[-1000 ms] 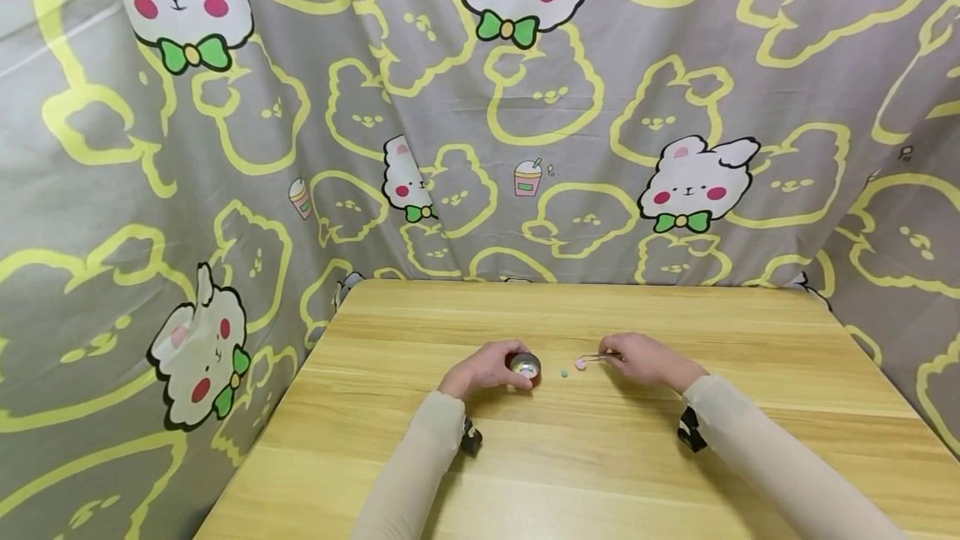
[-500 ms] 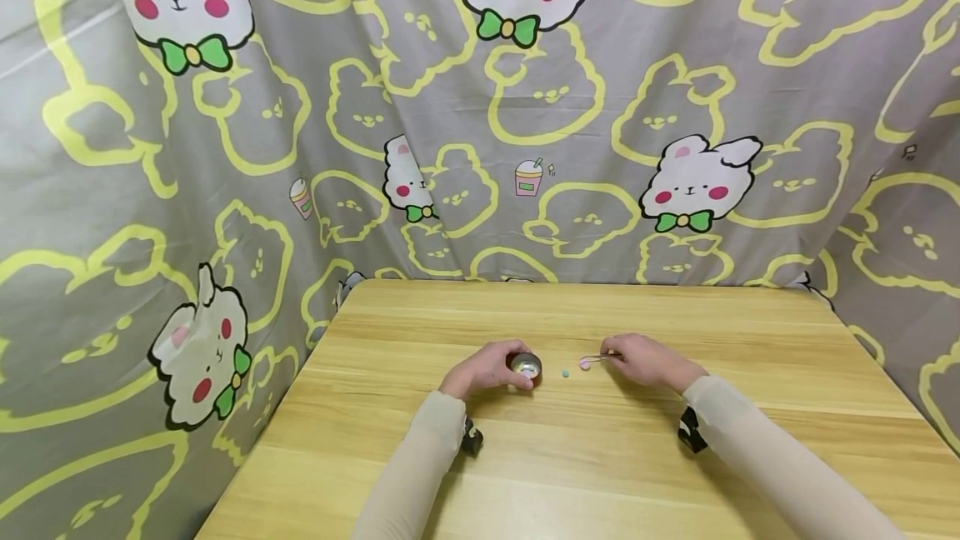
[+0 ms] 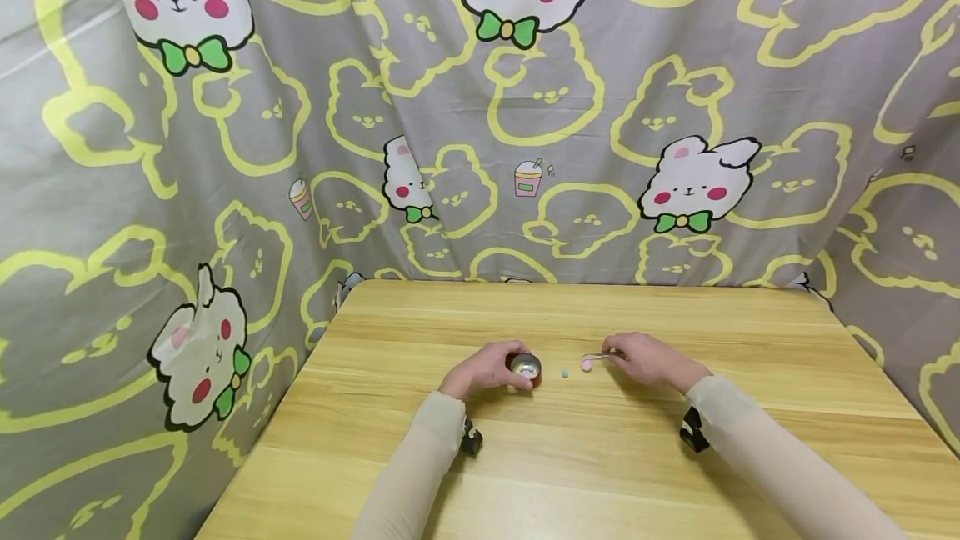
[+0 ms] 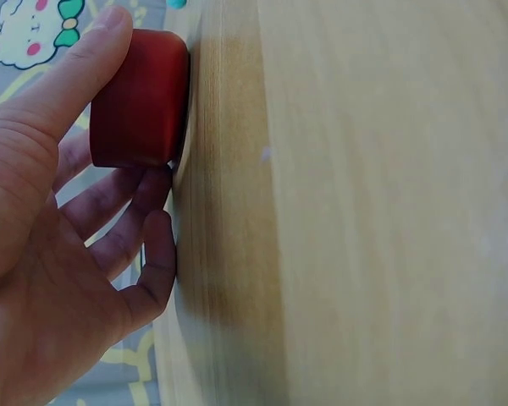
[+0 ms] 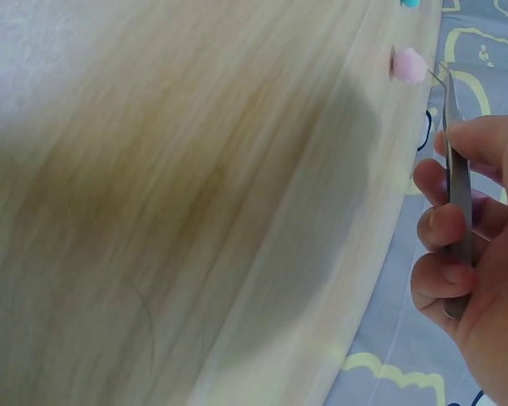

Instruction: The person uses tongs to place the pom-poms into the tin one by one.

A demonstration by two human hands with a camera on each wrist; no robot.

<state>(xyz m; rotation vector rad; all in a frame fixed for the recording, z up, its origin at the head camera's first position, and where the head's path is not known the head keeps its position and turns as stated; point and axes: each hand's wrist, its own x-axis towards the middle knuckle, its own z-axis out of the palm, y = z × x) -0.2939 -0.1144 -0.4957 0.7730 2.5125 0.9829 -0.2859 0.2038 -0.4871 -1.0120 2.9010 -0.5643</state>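
Observation:
My left hand (image 3: 491, 367) grips a small round tin (image 3: 525, 368) on the table, fingers behind it and thumb at its near side. The tin's outer wall (image 4: 140, 101) is red in the left wrist view, and its open, shiny inside faces up in the head view. In my right hand (image 3: 643, 358) are slim metal tweezers (image 5: 457, 203), held between thumb and fingers and pointing left. Their fine bent tips are right at a small pink ball (image 5: 409, 64). A smaller teal ball (image 3: 565, 373) lies between the pink ball and the tin.
Everything rests on a light wood-grain table (image 3: 570, 473). A grey curtain (image 3: 450, 107) with cartoon bears hangs behind its far edge and along both sides. Each wrist carries a black camera (image 3: 470, 437).
The pink ball has shifted slightly right, away from the teal ball, along with the tweezer tips. My left hand and the tin have stayed in place.

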